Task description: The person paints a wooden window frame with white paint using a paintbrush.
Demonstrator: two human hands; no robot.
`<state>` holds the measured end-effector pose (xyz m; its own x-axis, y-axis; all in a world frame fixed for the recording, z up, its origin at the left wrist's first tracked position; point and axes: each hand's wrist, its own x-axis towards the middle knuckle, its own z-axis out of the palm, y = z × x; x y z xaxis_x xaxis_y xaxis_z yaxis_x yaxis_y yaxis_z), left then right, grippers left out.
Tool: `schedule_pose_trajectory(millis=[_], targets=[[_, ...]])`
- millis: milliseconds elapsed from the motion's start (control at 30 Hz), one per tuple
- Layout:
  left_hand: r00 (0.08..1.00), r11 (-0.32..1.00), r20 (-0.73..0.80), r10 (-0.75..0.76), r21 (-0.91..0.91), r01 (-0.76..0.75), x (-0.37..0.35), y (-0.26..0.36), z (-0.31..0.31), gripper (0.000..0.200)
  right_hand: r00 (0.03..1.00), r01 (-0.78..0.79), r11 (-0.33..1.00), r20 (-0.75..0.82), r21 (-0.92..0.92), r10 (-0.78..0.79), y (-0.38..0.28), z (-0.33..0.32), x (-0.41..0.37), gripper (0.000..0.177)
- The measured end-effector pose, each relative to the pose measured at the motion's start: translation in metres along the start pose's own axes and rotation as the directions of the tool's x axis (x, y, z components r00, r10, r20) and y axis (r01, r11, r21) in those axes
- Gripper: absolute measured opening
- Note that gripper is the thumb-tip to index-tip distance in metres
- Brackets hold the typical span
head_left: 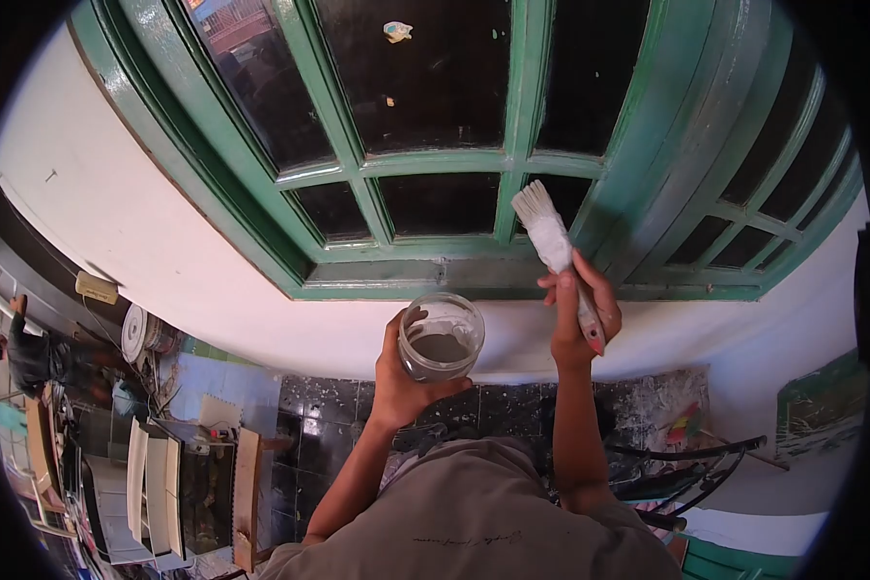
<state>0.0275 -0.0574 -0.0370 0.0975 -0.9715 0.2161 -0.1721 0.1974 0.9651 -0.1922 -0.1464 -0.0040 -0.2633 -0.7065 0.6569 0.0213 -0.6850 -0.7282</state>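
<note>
A glass jar [442, 338] with grey paint inside is held in my left hand [403, 382], its open mouth facing up, just below the window sill. My right hand [586, 307] grips a paintbrush [551, 237] by its handle. White covers the lower part of the brush, and its pale bristles point up and left, in front of a lower pane. Whether the bristles touch the window cannot be made out. The green window frame [435, 162] has dark glass panes, with small stickers on one of them.
White wall [164, 208] surrounds the window. Another person [48, 358] stands at the far left near a spool [145, 333]. Wooden boards [246, 498] and clutter lie lower left. Below me is a black tiled floor [324, 398]; black metal bars [686, 452] stand at the lower right.
</note>
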Motion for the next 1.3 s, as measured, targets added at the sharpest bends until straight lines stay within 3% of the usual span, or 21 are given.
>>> schedule_pose_trajectory(millis=[233,300,533,733,867,1300], targets=[[1.000,0.999,-0.015,0.005,0.050,-0.004,-0.001,-0.001,-0.006,0.113,0.942,0.336,0.883,0.132,-0.327,-0.309,0.029,0.003,0.006,0.031],[1.000,1.000,-0.022,-0.012,0.020,0.013,-0.002,0.000,-0.008,0.113,0.933,0.360,0.860,0.158,-0.363,-0.324,0.029,0.004,0.004,0.030],[1.000,1.000,-0.004,-0.021,0.009,0.021,-0.004,-0.006,-0.010,0.113,0.940,0.323,0.842,0.253,-0.432,-0.231,0.019,-0.007,-0.007,0.029],[0.999,0.997,0.012,-0.032,0.068,0.031,-0.007,-0.011,-0.011,0.113,0.910,0.414,0.818,0.184,-0.400,-0.371,0.006,-0.001,0.012,0.030],[0.999,0.998,0.013,-0.039,0.045,0.038,-0.010,-0.012,-0.014,0.113,0.870,0.494,0.776,0.227,-0.393,-0.439,0.007,0.007,0.024,0.031],[0.997,0.997,-0.027,-0.067,0.029,0.067,-0.022,-0.015,-0.024,0.110,0.909,0.394,0.796,0.319,-0.458,-0.267,0.028,-0.004,-0.012,0.029]])
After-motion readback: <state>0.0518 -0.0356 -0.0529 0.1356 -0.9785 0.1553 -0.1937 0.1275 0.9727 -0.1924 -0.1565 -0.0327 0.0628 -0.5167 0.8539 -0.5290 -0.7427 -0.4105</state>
